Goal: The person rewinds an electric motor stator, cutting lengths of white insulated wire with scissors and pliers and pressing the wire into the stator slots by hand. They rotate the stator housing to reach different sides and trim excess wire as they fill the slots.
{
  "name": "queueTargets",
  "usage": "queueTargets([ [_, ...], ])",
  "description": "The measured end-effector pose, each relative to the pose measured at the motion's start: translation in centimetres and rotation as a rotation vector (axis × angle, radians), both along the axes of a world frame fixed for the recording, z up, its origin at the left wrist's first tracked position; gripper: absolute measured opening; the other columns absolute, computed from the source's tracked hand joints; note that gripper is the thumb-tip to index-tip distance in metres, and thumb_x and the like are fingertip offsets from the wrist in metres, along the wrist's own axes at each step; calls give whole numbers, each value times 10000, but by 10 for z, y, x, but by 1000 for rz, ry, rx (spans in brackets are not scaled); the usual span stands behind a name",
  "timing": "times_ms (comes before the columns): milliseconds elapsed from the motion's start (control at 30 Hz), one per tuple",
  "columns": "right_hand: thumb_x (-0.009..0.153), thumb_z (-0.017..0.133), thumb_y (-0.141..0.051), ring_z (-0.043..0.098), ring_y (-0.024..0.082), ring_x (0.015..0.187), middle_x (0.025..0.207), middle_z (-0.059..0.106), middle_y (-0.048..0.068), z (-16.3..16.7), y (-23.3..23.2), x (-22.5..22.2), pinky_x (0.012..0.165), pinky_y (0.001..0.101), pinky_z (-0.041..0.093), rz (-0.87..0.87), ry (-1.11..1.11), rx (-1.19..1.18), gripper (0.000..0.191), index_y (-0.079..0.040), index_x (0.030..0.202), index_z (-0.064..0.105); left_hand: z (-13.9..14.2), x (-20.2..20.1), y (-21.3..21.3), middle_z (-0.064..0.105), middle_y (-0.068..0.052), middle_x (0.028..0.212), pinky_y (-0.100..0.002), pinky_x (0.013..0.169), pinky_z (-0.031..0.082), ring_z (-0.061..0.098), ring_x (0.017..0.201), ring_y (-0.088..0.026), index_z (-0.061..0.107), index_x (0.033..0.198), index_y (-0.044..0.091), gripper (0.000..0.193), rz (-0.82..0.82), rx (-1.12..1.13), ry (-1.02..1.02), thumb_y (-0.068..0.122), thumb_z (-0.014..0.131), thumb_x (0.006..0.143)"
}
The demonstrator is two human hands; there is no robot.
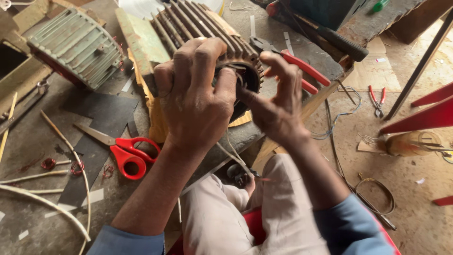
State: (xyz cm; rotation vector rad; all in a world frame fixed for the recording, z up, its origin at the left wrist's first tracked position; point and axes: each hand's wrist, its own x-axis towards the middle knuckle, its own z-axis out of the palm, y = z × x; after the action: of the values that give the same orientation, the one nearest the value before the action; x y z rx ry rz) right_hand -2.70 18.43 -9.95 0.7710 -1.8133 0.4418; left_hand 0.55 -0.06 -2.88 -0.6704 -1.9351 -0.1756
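A ribbed, rusty motor housing (188,23) lies on its side at the workbench edge, its open end facing me. My left hand (196,101) curls over that open end, fingers gripping the rim. My right hand (276,101) is at the opening too, pinching something thin by the rim; what it pinches is hidden by the fingers. Red-handled pliers (302,68) lie on the bench just behind my right hand. A thin pale strip (233,158) hangs down from the opening toward my lap.
Red-handled scissors (123,150) lie on the bench at left, near white sleeving tubes (71,156) and small copper wire coils (48,163). A green ribbed motor cover (78,45) sits at far left. On the floor at right are small pliers (377,101), a bottle (410,143) and wire loops (377,196).
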Motion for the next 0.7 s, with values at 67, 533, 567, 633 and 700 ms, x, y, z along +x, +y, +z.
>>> queueTargets([
  [67,1046,828,-148,519,280,1224,1448,449,139,6,15,1,947,415,450,-14,-31,152,420,-369,1359,658,-1,0,2,616,-33,1261,-414,954,370,605,1229,-227,690,1006,20,50,-15,12,-18,37,686,960],
  [533,1005,775,-163,417,383,1428,1491,383,160,35,17,33,1158,468,437,-11,-318,243,336,-343,1287,750,31,33,-17,649,-128,1227,-464,1038,407,600,1211,-307,725,1018,15,178,-73,-75,-21,109,804,888],
  [567,992,787,-163,461,366,1370,1448,426,160,33,23,41,1103,454,460,43,-333,166,311,-283,1276,749,32,49,-24,656,-158,1205,-477,1029,411,595,1187,-332,739,1004,16,196,-98,-82,-23,119,822,859],
  [633,967,811,-163,549,331,1253,1362,514,158,32,36,56,992,427,506,159,-368,9,293,-161,1253,750,27,91,-37,661,-174,1180,-509,958,442,608,1124,-363,752,1054,20,220,-82,-31,-88,100,872,888],
  [700,940,777,-100,692,198,958,1161,657,135,28,44,73,817,367,583,261,-632,-137,196,-118,1134,753,7,133,-42,650,-159,1150,-458,951,494,643,1101,-325,747,1099,25,226,-62,169,-291,80,862,912],
])
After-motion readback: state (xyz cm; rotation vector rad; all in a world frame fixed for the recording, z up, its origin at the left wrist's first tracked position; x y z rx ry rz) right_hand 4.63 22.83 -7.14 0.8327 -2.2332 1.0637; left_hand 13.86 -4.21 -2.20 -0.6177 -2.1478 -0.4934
